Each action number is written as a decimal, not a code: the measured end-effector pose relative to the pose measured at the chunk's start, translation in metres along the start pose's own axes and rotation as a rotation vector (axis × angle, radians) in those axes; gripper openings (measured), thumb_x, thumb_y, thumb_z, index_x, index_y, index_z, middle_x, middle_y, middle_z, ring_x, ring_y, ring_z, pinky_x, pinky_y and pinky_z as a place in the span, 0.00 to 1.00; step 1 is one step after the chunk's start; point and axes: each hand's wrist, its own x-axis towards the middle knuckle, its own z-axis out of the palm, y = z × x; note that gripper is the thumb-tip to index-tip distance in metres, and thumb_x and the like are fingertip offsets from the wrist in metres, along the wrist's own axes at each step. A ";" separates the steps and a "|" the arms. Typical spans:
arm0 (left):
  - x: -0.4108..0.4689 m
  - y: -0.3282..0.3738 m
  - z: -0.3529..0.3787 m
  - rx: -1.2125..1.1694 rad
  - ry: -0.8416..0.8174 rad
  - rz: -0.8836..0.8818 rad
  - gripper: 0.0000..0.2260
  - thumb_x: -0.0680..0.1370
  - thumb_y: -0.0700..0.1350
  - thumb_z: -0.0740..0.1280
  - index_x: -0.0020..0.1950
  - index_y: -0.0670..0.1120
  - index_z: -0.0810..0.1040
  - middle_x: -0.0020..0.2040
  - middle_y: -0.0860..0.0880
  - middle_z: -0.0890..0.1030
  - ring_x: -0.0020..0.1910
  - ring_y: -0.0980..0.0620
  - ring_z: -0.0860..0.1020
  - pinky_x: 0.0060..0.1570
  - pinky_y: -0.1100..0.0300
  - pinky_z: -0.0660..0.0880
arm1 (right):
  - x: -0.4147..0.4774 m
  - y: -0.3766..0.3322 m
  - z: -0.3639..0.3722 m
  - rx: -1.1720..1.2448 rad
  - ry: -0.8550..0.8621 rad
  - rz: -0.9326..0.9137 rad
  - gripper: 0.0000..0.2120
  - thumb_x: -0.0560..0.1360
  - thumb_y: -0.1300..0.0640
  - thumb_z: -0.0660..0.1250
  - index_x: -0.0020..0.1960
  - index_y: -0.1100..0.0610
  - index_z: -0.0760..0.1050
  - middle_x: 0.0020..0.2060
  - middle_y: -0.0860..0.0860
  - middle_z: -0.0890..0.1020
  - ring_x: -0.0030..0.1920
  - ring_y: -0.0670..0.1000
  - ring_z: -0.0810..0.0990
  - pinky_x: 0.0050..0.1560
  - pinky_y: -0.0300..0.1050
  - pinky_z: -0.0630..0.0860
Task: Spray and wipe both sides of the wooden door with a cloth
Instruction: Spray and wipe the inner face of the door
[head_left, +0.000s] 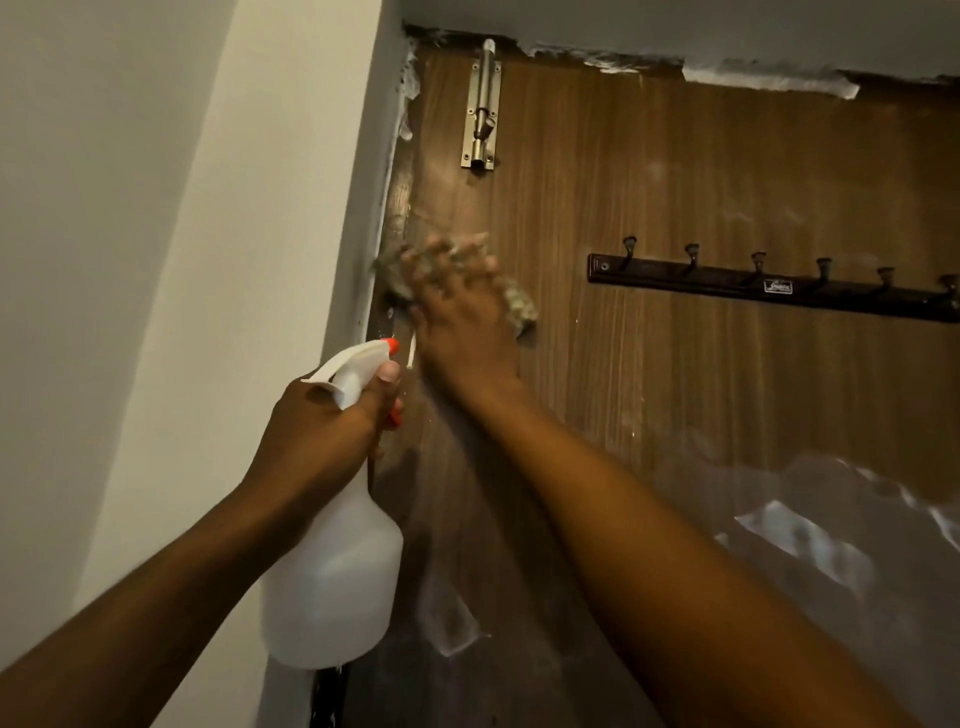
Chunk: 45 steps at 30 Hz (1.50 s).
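Observation:
The wooden door (649, 364) fills the middle and right of the head view, its grain running up and down. My right hand (465, 317) presses a grey-green cloth (519, 306) flat against the door near its left edge; the hand and cloth are blurred. My left hand (322, 421) grips the neck of a white spray bottle (332, 571) with an orange nozzle tip, held just left of the door's edge, nozzle pointing toward the door.
A metal slide bolt (482, 111) is fixed near the door's top left. A dark hook rail (769, 286) with several hooks runs across the door at right. Peeling clear film (805, 545) covers the lower door. A white wall (182, 260) stands at left.

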 end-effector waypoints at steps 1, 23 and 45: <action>-0.001 -0.001 -0.001 -0.013 -0.003 0.004 0.24 0.75 0.63 0.62 0.60 0.46 0.77 0.46 0.46 0.83 0.40 0.52 0.81 0.39 0.61 0.78 | -0.017 -0.009 0.003 -0.002 -0.036 -0.099 0.25 0.82 0.47 0.55 0.78 0.47 0.61 0.78 0.52 0.61 0.79 0.60 0.53 0.78 0.60 0.48; -0.041 -0.014 -0.010 0.009 -0.036 -0.168 0.26 0.73 0.58 0.63 0.63 0.42 0.74 0.55 0.40 0.80 0.52 0.43 0.79 0.54 0.51 0.77 | -0.175 0.026 -0.010 0.039 -0.037 0.084 0.24 0.81 0.45 0.56 0.77 0.43 0.61 0.79 0.50 0.58 0.80 0.58 0.50 0.77 0.64 0.50; -0.074 -0.005 0.041 -0.014 -0.077 -0.241 0.32 0.69 0.62 0.62 0.67 0.43 0.71 0.58 0.43 0.79 0.53 0.43 0.78 0.59 0.46 0.75 | -0.151 0.071 -0.028 0.025 0.064 0.321 0.26 0.81 0.48 0.57 0.78 0.45 0.58 0.79 0.51 0.58 0.79 0.59 0.51 0.77 0.62 0.50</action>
